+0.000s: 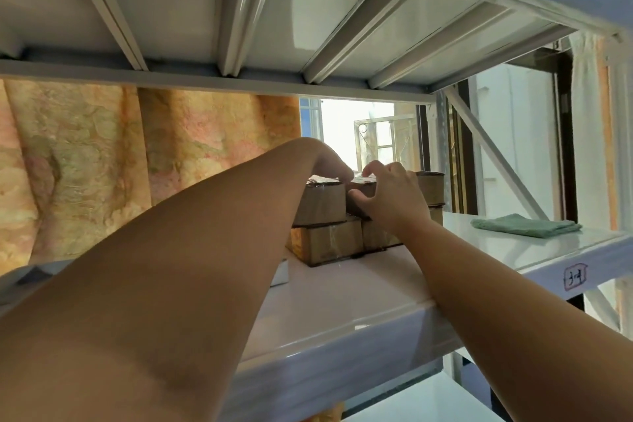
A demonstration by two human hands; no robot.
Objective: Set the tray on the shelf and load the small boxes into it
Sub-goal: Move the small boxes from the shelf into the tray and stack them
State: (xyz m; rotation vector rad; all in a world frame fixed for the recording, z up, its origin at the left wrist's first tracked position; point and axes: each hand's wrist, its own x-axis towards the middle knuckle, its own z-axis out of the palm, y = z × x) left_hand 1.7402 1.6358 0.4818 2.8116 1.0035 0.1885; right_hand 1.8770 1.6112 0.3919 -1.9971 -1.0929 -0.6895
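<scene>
Two bare forearms reach up and away from the camera, the left one largest and closest, toward a stack of boxes (pixel 325 243) on a white shelf (pixel 342 301).

The stack is small brown cardboard boxes in two layers, pressed side by side. A thin dark edge (pixel 342 259) under the bottom row may be the tray's rim; I cannot tell, and no other tray shows.

The right hand (pixel 394 195) grips the upper middle box (pixel 360 181), thumb on its front face and fingers curled over its top, probably seating it between its neighbours. The left hand (pixel 329 161) has bent fingers on top of the upper left box (pixel 322 205), likely steadying it so the row does not shift. Whether it clasps the box or only rests there is hidden by the wrist.

Judging by the two layers, loading looks well along.

Right of the stack, well apart on the same shelf, lies a folded green cloth (pixel 524 226). Left of the stack and behind it hangs a pink and yellow curtain (pixel 102 164). Directly behind the stack is a bright window (pixel 356 127). Above the stack runs the ribbed underside of the upper shelf (pixel 239 10).
</scene>
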